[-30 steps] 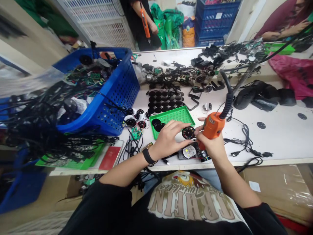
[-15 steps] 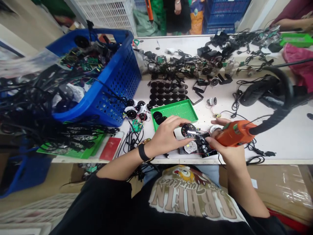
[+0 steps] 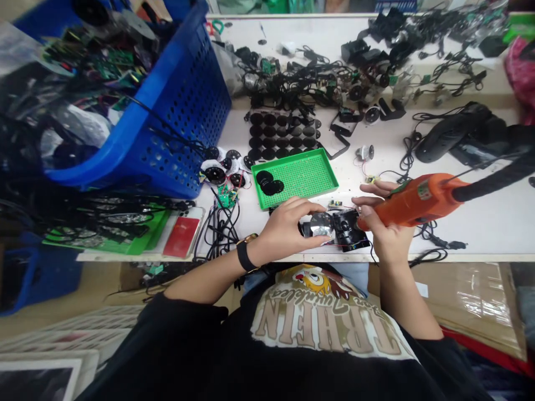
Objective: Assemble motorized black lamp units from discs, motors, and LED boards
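Note:
Pinched between the thumb and fingers of my left hand [image 3: 288, 229] is a round silver motor-like part [image 3: 321, 224], held just above the bench. My right hand [image 3: 390, 236] is wrapped round an orange electric screwdriver [image 3: 418, 199] with a thick black cable; its tip is hidden behind the fingers. Between both hands lies an opened black plastic housing [image 3: 350, 231] with wires, close to my right thumb. A small circuit board [image 3: 335, 204] rests just beyond it. Behind my left hand, a green tray [image 3: 309, 171] holds several black discs [image 3: 271, 184].
A full blue basket [image 3: 184, 117] of boards and cables stands at left. A red-and-white phone-like item [image 3: 181, 236] lies by the front edge. Rows of black discs [image 3: 282, 133] sit behind the tray, with tangled cables [image 3: 301, 81] beyond. Black device shells [image 3: 455, 131] lie at right.
The round part in my left hand has turned from its black face to its silver side. The screwdriver has drawn back rightward from it. The camera view has tilted down.

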Demonstrator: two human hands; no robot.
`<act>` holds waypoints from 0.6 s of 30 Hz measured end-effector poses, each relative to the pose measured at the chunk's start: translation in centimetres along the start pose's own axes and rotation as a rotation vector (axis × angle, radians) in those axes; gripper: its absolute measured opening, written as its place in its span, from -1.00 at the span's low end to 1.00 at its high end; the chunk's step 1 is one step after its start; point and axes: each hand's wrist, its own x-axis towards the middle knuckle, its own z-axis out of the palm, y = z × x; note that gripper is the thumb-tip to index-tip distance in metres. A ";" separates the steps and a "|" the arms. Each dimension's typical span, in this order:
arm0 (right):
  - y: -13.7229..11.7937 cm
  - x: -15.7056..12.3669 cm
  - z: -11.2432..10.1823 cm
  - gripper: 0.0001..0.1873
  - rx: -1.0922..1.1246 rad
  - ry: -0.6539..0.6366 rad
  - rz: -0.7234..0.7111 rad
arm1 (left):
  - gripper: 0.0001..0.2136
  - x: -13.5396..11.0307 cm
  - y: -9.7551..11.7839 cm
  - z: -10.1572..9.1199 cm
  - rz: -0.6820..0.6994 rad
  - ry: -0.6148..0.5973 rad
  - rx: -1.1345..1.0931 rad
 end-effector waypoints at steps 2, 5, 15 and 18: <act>0.2 -0.2 0.3 -0.60 0.039 0.026 -0.020 | -0.59 -1.0 -1.2 1.3 -0.036 -0.019 0.010; 0.4 -0.7 1.0 -0.64 0.076 0.101 -0.055 | -0.55 -2.6 -3.0 3.5 -0.088 -0.012 -0.012; -0.1 -2.0 3.4 -0.64 0.179 0.139 -0.174 | -0.57 -3.9 -3.6 7.5 -0.079 0.073 -0.047; -0.4 -2.1 3.4 -0.60 0.101 0.157 -0.160 | -0.59 -3.9 -3.6 7.7 -0.091 0.048 -0.057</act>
